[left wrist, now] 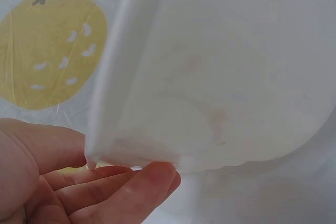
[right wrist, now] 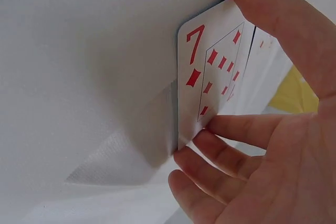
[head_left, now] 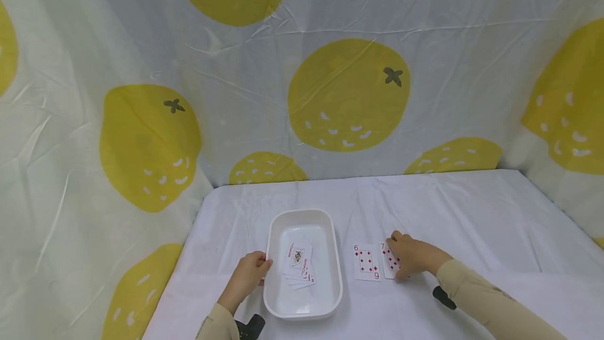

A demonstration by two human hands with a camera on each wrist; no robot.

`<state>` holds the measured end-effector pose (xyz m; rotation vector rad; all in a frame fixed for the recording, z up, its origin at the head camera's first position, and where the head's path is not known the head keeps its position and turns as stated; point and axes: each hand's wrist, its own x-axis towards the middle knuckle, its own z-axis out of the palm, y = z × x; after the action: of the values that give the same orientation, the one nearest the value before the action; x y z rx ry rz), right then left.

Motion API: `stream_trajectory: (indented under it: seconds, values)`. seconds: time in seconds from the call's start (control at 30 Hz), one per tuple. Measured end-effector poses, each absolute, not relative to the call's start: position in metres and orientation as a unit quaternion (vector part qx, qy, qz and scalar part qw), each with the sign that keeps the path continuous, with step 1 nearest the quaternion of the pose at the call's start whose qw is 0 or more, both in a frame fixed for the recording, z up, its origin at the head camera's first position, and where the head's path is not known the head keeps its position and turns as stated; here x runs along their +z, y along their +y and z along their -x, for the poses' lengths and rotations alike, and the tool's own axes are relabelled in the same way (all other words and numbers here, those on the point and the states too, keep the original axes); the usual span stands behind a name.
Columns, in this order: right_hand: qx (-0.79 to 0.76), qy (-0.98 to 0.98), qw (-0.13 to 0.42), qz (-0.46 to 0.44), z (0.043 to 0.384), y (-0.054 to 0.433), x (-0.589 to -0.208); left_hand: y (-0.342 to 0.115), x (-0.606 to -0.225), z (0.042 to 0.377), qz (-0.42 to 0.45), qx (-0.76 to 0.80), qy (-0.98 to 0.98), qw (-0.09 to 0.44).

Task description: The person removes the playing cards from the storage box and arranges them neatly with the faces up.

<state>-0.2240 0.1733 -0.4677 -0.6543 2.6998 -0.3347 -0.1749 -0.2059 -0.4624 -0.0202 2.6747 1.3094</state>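
- Both hands are at work: our left hand (head_left: 247, 279) pinches the edge of the tray between thumb and fingers, while our right hand (head_left: 415, 256) is partly spread over the seven of diamonds, thumb and fingers meeting its opposite short edges.
- Behind everything we see a pale curtain (head_left: 245, 93) printed with large yellow lemons, hanging at the back and along both sides.
- Before it lies a white tablecloth (head_left: 462, 224), creased in places, under the tray and the cards.
- Beige sleeves (head_left: 491, 298) cover our forearms.
- We have a white rectangular tray (head_left: 302, 306) with rounded corners, its long sides running away from us; our left-wrist view is hazy, so we cannot say whether its base sits flush on the cloth.
- Inside the tray rests a loosely fanned pile of playing cards (head_left: 304, 279), face up, a joker (head_left: 297, 257) uppermost; the ones beneath are too small for us to read.
- To the right of the tray, apart from it, the six of diamonds (head_left: 367, 262) lies face up on the cloth.
- Just right of that is our seven of diamonds (right wrist: 215, 72), face up, partly hidden by the hand from above.
- Near each wrist we notice a black fitting (head_left: 444, 298).
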Motion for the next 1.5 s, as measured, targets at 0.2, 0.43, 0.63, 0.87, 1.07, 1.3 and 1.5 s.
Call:
stream_trajectory:
  seconds: [0.2, 0.43, 0.63, 0.87, 1.07, 1.3, 1.5]
  values:
    - [-0.11, 0.95, 0.179, 0.232, 0.23, 0.171, -0.467, -0.207, -0.463, 0.175, 0.007, 0.438, 0.895, 0.081]
    - [-0.123, 0.949, 0.154, 0.247, 0.243, 0.148, -0.439, -0.209, -0.462, 0.176, 0.008, 0.437, 0.896, 0.082]
    - [-0.143, 0.938, 0.13, 0.288, 0.252, 0.114, -0.413, -0.209, -0.463, 0.176, 0.013, 0.439, 0.895, 0.084]
    - [-0.133, 0.929, 0.095, 0.331, 0.254, 0.065, -0.403, -0.209, -0.463, 0.175, 0.023, 0.446, 0.89, 0.088]
    - [-0.105, 0.921, 0.091, 0.364, 0.25, 0.02, -0.404, -0.209, -0.463, 0.174, 0.021, 0.456, 0.886, 0.089]
    - [-0.085, 0.918, 0.104, 0.372, 0.246, -0.022, -0.412, -0.209, -0.464, 0.174, 0.001, 0.456, 0.886, 0.08]
    - [-0.023, 0.929, 0.089, 0.359, 0.244, -0.044, -0.429, -0.21, -0.462, 0.174, -0.004, 0.458, 0.885, 0.084]
